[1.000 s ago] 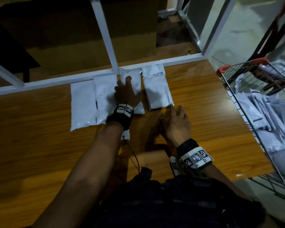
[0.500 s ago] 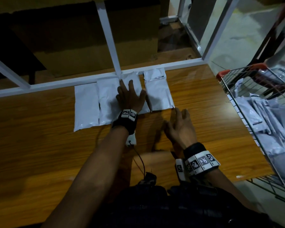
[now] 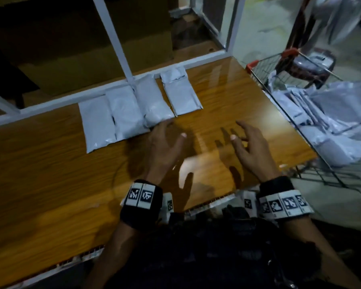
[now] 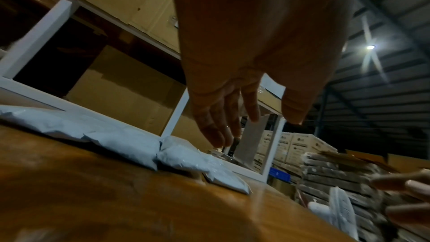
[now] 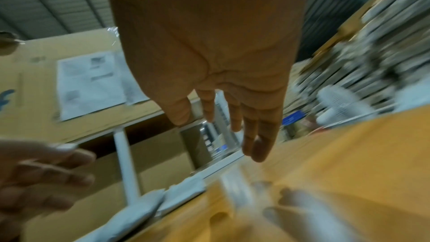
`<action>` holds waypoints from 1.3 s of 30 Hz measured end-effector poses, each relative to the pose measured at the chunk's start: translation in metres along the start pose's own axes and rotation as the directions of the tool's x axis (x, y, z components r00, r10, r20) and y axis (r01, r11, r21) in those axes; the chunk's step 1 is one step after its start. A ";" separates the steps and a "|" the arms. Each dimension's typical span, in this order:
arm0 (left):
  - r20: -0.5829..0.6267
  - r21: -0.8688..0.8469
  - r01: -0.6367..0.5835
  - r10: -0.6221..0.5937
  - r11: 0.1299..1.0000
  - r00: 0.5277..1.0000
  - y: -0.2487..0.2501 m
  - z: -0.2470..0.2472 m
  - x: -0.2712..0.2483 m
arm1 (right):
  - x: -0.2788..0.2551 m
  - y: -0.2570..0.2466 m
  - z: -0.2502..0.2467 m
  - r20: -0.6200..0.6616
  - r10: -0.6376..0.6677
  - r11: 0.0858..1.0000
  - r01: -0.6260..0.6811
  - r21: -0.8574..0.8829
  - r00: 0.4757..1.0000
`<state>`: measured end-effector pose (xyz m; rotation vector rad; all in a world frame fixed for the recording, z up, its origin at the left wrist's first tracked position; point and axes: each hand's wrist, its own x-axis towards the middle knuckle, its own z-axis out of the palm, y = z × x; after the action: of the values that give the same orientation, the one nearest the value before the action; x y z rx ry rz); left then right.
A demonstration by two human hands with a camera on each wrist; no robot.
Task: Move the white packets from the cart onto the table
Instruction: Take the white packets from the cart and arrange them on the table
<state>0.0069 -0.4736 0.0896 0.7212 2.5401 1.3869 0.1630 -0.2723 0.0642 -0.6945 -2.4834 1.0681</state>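
Head view: four packets down, more waiting

Our left hand (image 3: 165, 142) and right hand (image 3: 250, 144) hover spread and empty above the bench (image 3: 50, 174). Four white packets (image 3: 133, 107) lie lined along its far rail, likely for order; others fill the cart (image 3: 300, 130).

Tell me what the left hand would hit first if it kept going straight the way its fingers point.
Probably the third white plastic packet in the row: the left hand hovers open above the brown wooden table, fingers toward that packet's near end. Height above it is unclear.
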 end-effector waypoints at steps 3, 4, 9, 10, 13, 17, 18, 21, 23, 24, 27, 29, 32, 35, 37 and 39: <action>0.162 0.034 -0.104 0.098 0.994 0.982 0.002 0.018 -0.033 | -0.037 0.018 -0.022 -0.087 0.013 0.999 -0.017 -0.051 0.996; 0.203 0.031 -0.135 0.126 0.990 0.971 0.004 0.025 -0.041 | -0.048 0.025 -0.029 -0.123 0.013 0.999 -0.020 -0.051 0.992; 0.363 0.011 -0.165 0.150 0.986 0.920 0.039 0.060 -0.067 | -0.091 0.064 -0.072 -0.295 0.036 0.996 -0.057 -0.064 0.955; 0.378 0.005 -0.188 0.173 0.982 0.910 0.049 0.068 -0.069 | -0.097 0.070 -0.083 -0.331 0.024 0.995 -0.054 -0.082 0.943; 0.389 -0.005 -0.242 0.225 0.970 0.893 0.074 0.098 -0.066 | -0.109 0.091 -0.118 -0.408 0.006 0.994 -0.051 -0.100 0.913; 0.358 -0.044 -0.261 0.259 0.964 0.897 0.110 0.153 -0.058 | -0.109 0.128 -0.161 -0.399 0.047 0.992 -0.090 -0.089 0.916; 0.354 -0.054 -0.262 0.264 0.963 0.897 0.119 0.170 -0.056 | -0.107 0.140 -0.172 -0.388 0.043 0.992 -0.086 -0.094 0.921; 0.368 -0.074 -0.290 0.297 0.954 0.881 0.143 0.223 -0.052 | -0.098 0.179 -0.197 -0.312 0.058 0.990 -0.095 -0.103 0.948; 0.393 -0.091 -0.323 0.332 0.942 0.857 0.157 0.254 -0.052 | -0.092 0.197 -0.213 -0.263 0.135 0.983 -0.162 -0.085 0.955; 0.409 -0.099 -0.336 0.346 0.937 0.844 0.162 0.267 -0.051 | -0.088 0.203 -0.220 -0.238 0.171 0.977 -0.196 -0.086 0.956; 0.475 -0.057 -0.379 0.359 0.923 0.803 0.174 0.300 -0.038 | -0.073 0.216 -0.239 -0.134 0.272 0.945 -0.291 -0.149 0.953; 0.505 -0.020 -0.413 0.366 0.910 0.781 0.174 0.319 -0.023 | -0.061 0.223 -0.250 -0.082 0.327 0.922 -0.337 -0.189 0.941; 0.558 0.061 -0.418 0.317 0.906 0.767 0.175 0.344 0.010 | -0.041 0.236 -0.261 -0.077 0.395 0.899 -0.402 -0.171 0.915; 0.575 0.099 -0.433 0.303 0.896 0.760 0.182 0.362 0.046 | -0.017 0.253 -0.265 -0.043 0.466 0.872 -0.467 -0.144 0.884; 0.582 0.096 -0.470 0.334 0.877 0.741 0.187 0.373 0.067 | 0.004 0.261 -0.269 0.015 0.528 0.840 -0.519 -0.156 0.849; 0.588 0.075 -0.497 0.365 0.864 0.722 0.193 0.383 0.091 | 0.027 0.265 -0.274 0.063 0.576 0.811 -0.560 -0.169 0.815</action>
<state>0.1296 -0.0551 0.0428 1.5913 2.1302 0.7852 0.3544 0.0581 0.0488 -1.5408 -2.5204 1.1446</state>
